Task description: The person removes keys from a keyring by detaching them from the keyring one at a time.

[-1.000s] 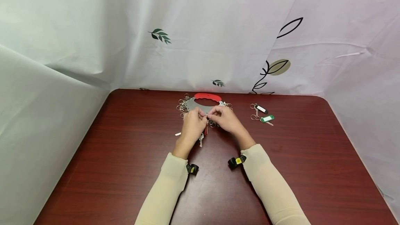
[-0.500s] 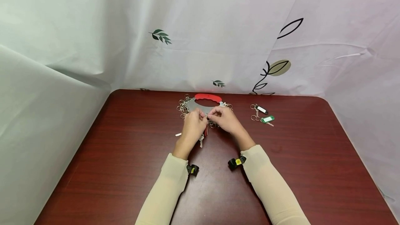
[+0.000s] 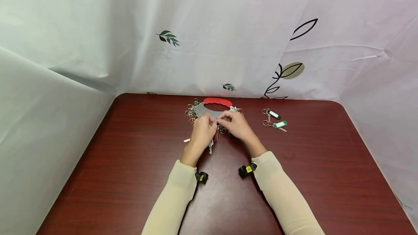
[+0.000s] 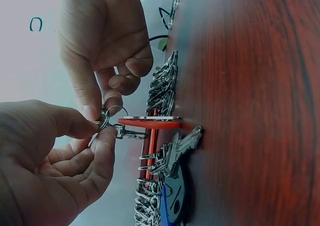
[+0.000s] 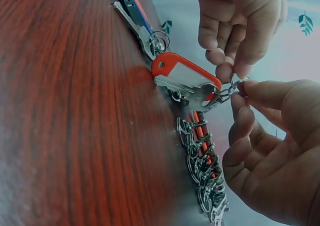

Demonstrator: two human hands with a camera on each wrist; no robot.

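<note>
Red tag [image 5: 182, 68] dangles, left hand [image 3: 202, 132] and right hand [image 3: 239, 125] pinching its rings [image 5: 234, 89] (fiddly!); I'd guess ring-threading, next needs steady twisting.

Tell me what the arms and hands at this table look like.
They belong to a person: the left hand and right hand are bare, without gloves. Both arms wear long, plain cream sleeves. On the inner side of each cuff sits a small black device with a yellow patch.
</note>
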